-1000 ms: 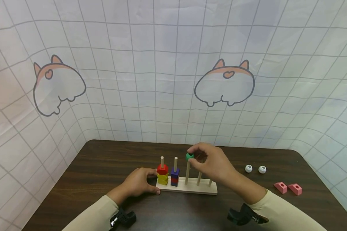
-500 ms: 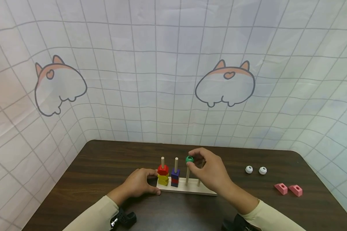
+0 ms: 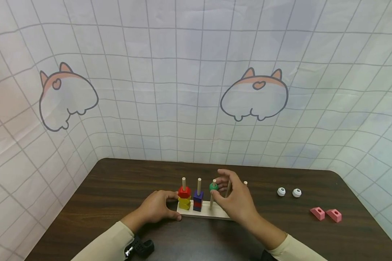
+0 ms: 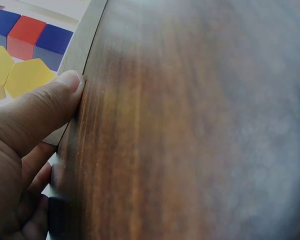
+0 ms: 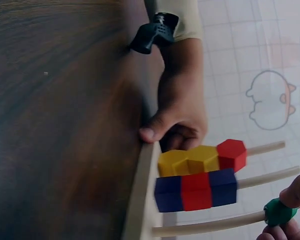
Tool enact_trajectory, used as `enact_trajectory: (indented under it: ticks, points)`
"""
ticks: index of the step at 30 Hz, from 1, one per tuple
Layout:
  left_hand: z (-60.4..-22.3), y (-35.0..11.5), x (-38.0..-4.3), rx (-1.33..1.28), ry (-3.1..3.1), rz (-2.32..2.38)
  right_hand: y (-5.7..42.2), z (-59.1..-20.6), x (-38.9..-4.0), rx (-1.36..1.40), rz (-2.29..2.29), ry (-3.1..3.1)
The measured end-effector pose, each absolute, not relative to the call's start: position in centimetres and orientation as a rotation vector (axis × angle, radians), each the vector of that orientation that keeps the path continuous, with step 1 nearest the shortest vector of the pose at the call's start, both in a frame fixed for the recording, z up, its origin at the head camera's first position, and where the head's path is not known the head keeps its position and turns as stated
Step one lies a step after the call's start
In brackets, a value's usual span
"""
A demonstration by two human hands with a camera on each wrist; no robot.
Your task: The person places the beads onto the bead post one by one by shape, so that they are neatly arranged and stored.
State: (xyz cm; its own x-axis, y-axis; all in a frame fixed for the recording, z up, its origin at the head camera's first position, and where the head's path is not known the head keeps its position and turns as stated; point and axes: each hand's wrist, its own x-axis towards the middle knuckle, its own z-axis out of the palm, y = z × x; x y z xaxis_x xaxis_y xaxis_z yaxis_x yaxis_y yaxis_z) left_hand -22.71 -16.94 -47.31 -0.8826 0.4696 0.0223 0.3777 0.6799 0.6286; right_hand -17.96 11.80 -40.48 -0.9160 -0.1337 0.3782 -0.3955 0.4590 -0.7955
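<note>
Left hand grips left end of rack; right hand pinches green bead, threaded just below tip of third peg, well above base. Stacked so far: yellow blocks under red block on first peg; blue, red, blue cubes on second peg. Lower parts of others hidden. Apparently left, loose on table at right: two pink blocks, two white beads beyond

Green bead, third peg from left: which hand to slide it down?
Right, I'd say. The right hand pinches the green bead near the top of its peg, with bare peg below. The left hand grips the base at one end, likely better for steadying it.
</note>
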Motion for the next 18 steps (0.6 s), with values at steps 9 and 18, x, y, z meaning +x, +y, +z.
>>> enact_trajectory:
  ticks: [9,18]
  points:
    - [-47.4,-17.0,-22.7,0.692,2.765,0.956,11.8,-42.9,-18.1,0.383,1.545,-2.478]
    - [-47.2,-16.9,-22.7,0.686,2.754,0.973,11.7,-44.9,-18.4,0.364,1.548,-2.542]
